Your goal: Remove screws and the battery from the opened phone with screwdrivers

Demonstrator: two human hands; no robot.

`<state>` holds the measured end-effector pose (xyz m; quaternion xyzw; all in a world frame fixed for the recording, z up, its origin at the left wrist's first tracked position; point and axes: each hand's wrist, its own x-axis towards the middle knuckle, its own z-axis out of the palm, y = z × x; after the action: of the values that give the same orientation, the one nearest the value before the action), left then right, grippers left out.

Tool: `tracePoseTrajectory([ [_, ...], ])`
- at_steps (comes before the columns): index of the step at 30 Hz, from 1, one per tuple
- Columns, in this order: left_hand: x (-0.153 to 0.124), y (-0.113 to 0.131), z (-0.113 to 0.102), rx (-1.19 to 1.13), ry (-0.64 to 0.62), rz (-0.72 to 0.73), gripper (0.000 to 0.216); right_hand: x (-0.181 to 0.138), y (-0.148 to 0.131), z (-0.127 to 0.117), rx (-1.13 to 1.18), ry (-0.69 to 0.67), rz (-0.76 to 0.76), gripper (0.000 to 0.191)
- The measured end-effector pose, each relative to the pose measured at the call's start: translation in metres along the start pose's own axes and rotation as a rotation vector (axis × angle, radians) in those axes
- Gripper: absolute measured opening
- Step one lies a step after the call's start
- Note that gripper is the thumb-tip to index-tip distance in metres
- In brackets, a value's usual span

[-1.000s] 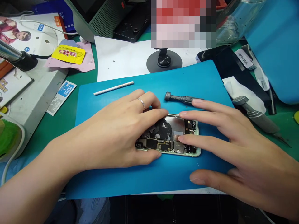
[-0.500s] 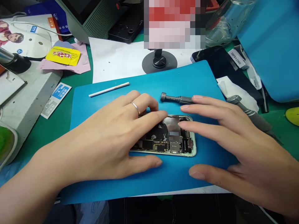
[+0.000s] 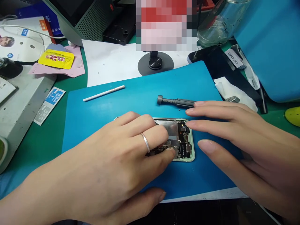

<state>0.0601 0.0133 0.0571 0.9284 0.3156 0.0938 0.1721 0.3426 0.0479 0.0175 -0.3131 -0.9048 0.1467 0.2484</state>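
An opened phone (image 3: 181, 140) with bare circuit boards lies on a blue mat (image 3: 131, 100). My left hand (image 3: 117, 165), a ring on one finger, lies flat over most of the phone, its fingertips on the boards. My right hand (image 3: 236, 137) rests at the phone's right end with its fingers stretched out; one fingertip touches the top right corner. Neither hand holds anything. A grey screwdriver (image 3: 174, 101) lies on the mat just beyond my right fingertips.
A thin white stick (image 3: 103, 93) lies at the mat's far left. Behind are white paper (image 3: 110, 62), a round grey stand base (image 3: 155, 64), a glass jar (image 3: 220, 22) and a yellow packet (image 3: 56, 59). Black tools and white tissue (image 3: 231, 89) lie right.
My left hand has slid toward me and to the right, covering more of the phone. My right hand has pulled back a little to the phone's right end. The view shifted slightly.
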Motion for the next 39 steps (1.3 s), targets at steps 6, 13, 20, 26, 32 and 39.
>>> tracePoseTrajectory([
  [6,-0.001,-0.002,-0.002,0.022,-0.028,0.019,0.026,-0.001,-0.001,-0.001,-0.016,-0.007,-0.015,0.034],
  [13,-0.002,-0.001,0.001,0.037,-0.03,0.017,0.028,0.003,0.0,0.001,-0.024,-0.02,-0.017,0.031],
  [20,-0.004,-0.008,-0.001,0.046,0.038,-0.03,0.049,0.0,-0.001,0.0,-0.03,-0.017,0.003,0.032],
  [26,-0.006,-0.02,0.001,0.127,0.067,-0.106,0.067,0.002,-0.002,0.0,-0.013,0.0,-0.062,0.026],
  [32,-0.006,-0.023,0.003,0.114,0.071,-0.089,0.062,0.003,0.001,0.003,0.003,-0.057,-0.191,0.022],
  [39,-0.005,-0.021,0.001,0.139,0.079,-0.057,0.059,0.0,0.002,0.001,-0.006,-0.094,-0.252,0.02],
])
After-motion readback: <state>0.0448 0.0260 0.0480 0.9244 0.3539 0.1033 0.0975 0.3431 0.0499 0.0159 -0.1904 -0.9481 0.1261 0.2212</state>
